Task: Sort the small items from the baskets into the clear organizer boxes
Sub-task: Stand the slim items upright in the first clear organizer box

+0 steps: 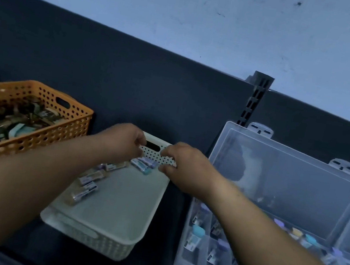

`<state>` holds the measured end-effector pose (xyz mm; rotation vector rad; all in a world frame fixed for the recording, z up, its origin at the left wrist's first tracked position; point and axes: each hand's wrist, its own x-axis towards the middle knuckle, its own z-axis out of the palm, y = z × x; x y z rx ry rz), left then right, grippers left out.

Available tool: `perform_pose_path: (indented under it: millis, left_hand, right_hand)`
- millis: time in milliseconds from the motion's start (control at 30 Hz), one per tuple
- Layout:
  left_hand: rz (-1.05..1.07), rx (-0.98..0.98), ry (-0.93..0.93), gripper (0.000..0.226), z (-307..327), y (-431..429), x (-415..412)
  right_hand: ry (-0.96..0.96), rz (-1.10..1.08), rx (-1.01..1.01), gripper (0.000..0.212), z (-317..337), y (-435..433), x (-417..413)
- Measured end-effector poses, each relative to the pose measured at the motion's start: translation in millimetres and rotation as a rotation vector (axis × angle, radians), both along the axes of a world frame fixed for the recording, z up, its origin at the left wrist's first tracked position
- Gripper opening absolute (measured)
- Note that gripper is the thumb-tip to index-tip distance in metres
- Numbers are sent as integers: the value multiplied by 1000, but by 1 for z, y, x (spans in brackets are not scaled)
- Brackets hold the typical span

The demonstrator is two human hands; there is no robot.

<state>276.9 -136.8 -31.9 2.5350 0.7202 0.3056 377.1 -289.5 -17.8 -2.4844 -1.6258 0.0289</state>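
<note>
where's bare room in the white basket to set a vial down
Bare: the white basket floor's near and right part, between its front wall and right rim. Crowded: vials along its left side and the far end, where the left hand and right hand are.

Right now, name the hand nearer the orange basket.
Left. The left hand is over the far end of the white basket, right of the orange basket; the right hand is farther right, beside the clear organizer.

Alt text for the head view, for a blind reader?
The left hand and right hand reach to small vials at the far end of a white basket. An orange basket sits left; an open clear organizer box holding capped vials sits right.
</note>
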Motion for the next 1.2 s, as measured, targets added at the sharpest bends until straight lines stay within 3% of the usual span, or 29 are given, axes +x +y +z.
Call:
perform_pose_path:
  millis: [200,367,567,700,800,900,1033,1200]
  left_hand:
    - [-38,104,265,25,-25,15,-3]
    - [-25,189,290,32,-36,25,-2]
    - [-106,132,355,37,-38,23,-6]
    - [-67,53,298,36,-38,28,-6]
    - [-56,-30,265,40,-36,29,-7]
    - [-43,-147,148,28,-31,27,-9]
    - [-15,-357,-66,5,-18,23,-13]
    - [-47,-447,-239,8,2,8,-8]
  right_hand:
    - [-32,-31,-177,37,-16,60,2]
    - [-151,-108,-380,19,-32,95,13]
    - [-163,-77,-456,33,-39,102,13]
    - [-196,-77,-414,27,-42,102,12]
    - [-193,-70,-382,6,-36,98,9]
    - [-119,-62,-306,15,-27,91,7]
    - [77,-79,-110,4,-16,74,11]
    - [204,-73,99,13,10,28,13]
